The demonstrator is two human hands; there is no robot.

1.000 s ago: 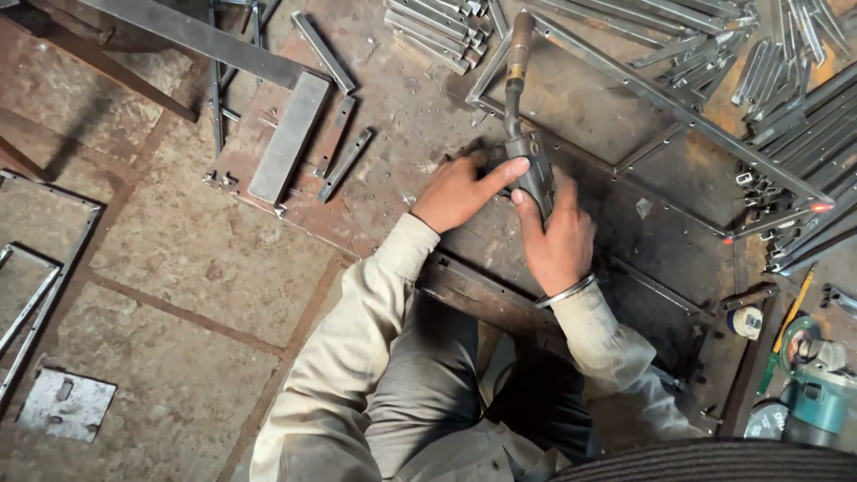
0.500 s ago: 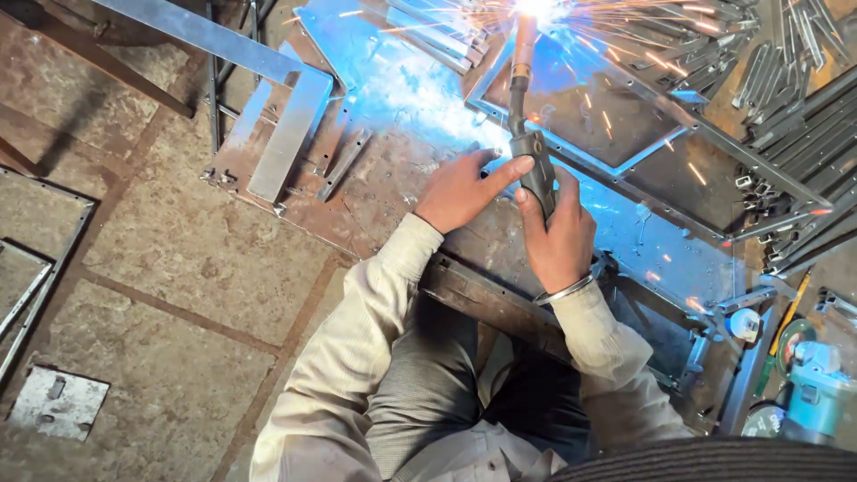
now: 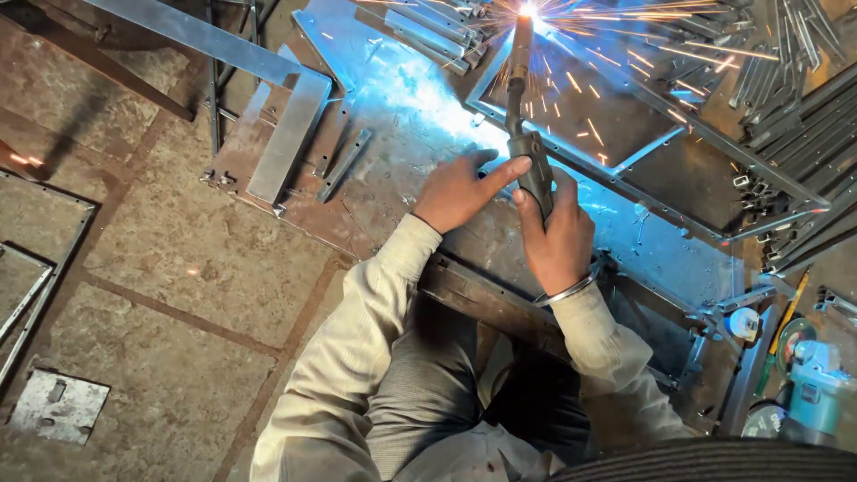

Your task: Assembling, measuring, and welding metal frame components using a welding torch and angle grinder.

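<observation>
Welding torch (image 3: 528, 152): right hand (image 3: 558, 234) gripping its handle closed, left hand (image 3: 460, 189) steadying it with one fingertip, holding the sparking tip to the metal frame (image 3: 678, 134) corner

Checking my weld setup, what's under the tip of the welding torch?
Under the dark welding torch tip lies the corner of a thin grey metal frame on the floor. Bright arc glare and sparks hide the joint itself.

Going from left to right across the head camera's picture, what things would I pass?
Small metal plate on the floor → flat steel bar → left hand → welding torch, held in the right hand → metal frame → teal angle grinder.
</observation>
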